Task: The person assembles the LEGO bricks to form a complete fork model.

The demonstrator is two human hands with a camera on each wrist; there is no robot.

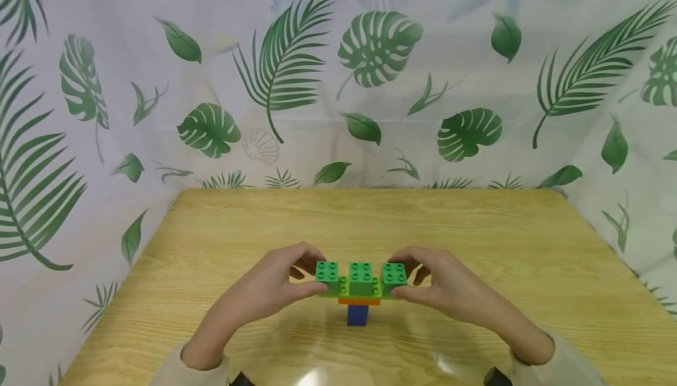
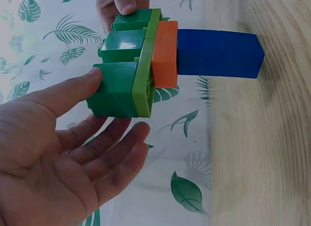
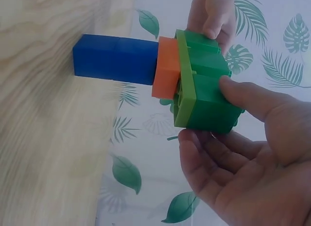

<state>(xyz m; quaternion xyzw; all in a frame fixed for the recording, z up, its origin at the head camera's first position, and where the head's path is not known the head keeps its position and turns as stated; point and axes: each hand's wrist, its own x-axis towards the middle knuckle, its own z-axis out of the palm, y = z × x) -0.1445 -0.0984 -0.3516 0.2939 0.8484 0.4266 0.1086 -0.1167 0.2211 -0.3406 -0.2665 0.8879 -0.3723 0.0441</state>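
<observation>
A toy-brick build stands upright on the wooden table. Its stem is of blue bricks (image 2: 214, 53), topped by an orange brick (image 3: 166, 65) and a light green plate (image 2: 144, 80). Three dark green bricks sit spaced along that plate: a left one (image 1: 327, 277), a middle one (image 1: 361, 280) and a right one (image 1: 394, 276). My left hand (image 1: 272, 283) pinches the left green brick between thumb and fingers. At the other end, my right hand (image 1: 449, 283) pinches the right green brick in the same way. The middle brick is untouched.
The wooden table (image 1: 211, 221) reaches back to a pale cloth (image 1: 312, 133) printed with green leaves, which hangs behind and along both sides. Two small black objects (image 1: 242, 379) show at the bottom edge near the sleeves.
</observation>
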